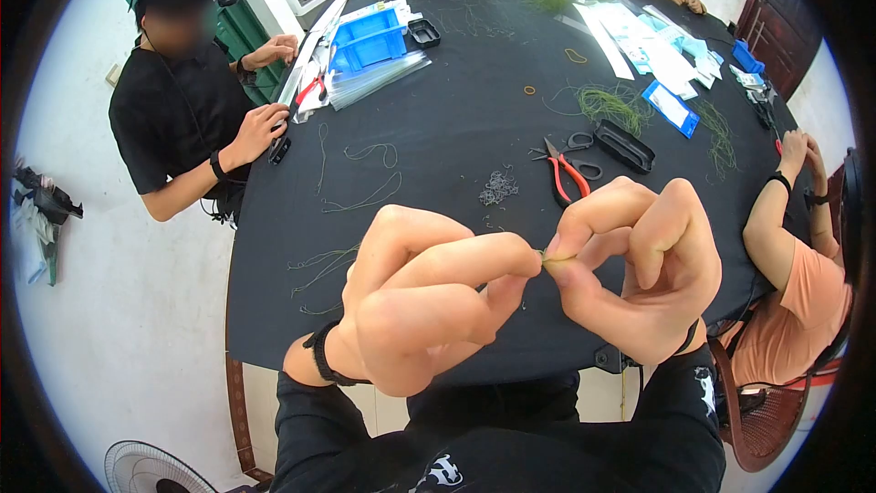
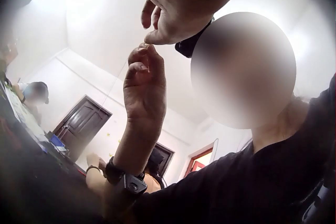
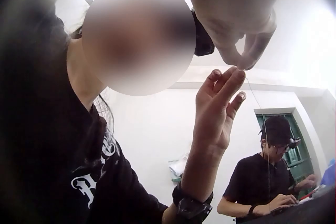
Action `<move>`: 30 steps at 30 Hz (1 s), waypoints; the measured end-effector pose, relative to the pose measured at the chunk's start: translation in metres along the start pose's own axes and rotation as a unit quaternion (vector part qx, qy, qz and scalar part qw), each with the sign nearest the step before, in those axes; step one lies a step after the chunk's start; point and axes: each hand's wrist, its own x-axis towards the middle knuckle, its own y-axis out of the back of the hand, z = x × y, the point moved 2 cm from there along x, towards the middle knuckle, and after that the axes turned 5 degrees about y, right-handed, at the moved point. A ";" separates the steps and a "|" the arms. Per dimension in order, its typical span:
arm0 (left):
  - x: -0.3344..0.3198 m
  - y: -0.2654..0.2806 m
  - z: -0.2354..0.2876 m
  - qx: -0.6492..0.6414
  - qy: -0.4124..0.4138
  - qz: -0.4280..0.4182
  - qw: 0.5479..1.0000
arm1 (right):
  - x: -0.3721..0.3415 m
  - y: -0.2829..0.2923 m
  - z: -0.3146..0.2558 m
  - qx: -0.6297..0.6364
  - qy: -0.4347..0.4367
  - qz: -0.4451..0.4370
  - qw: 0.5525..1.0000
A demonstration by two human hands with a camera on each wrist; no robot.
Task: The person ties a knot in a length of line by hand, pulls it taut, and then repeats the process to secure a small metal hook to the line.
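Observation:
Both hands meet above the table's near side in the head view. The left hand (image 1: 429, 297) pinches a thin greenish line (image 1: 545, 257) between thumb and fingertips. From the other side, the right hand (image 1: 643, 265) pinches it with thumb and forefinger, its other fingers curled. The fingertips nearly touch, hiding most of the held part. In the right wrist view, a fine strand (image 3: 254, 94) hangs below the joined fingertips, beside the left hand (image 3: 212, 116). The left wrist view shows the right hand (image 2: 146, 90) upright, fingertips against the left hand (image 2: 181, 22).
Red-handled pliers (image 1: 573, 178), black scissors (image 1: 584, 167), a small pile of dark hooks (image 1: 498, 186) and a black case (image 1: 625, 146) lie beyond the hands. Looped lines (image 1: 365, 196) lie left, a green line bundle (image 1: 613, 108) right. Several people sit around the black table (image 1: 438, 128).

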 end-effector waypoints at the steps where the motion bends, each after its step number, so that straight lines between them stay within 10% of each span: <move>1: -0.001 0.000 0.000 -0.004 0.006 0.001 1.000 | 0.000 0.000 0.000 -0.002 0.000 -0.003 1.000; 9: 0.005 0.000 -0.015 -0.129 0.037 -0.029 0.990 | 0.003 0.003 0.003 -0.001 -0.007 -0.012 1.000; 17: 0.008 -0.007 -0.011 -0.320 0.269 -0.001 0.909 | 0.005 0.003 0.001 0.022 -0.070 0.023 0.997; 23: 0.010 0.002 0.000 -0.015 0.007 -0.027 1.000 | 0.006 0.000 0.000 0.012 -0.036 0.021 0.999; 30: 0.007 0.002 0.009 0.025 0.027 -0.042 0.998 | 0.005 0.004 0.002 0.004 -0.003 -0.018 1.000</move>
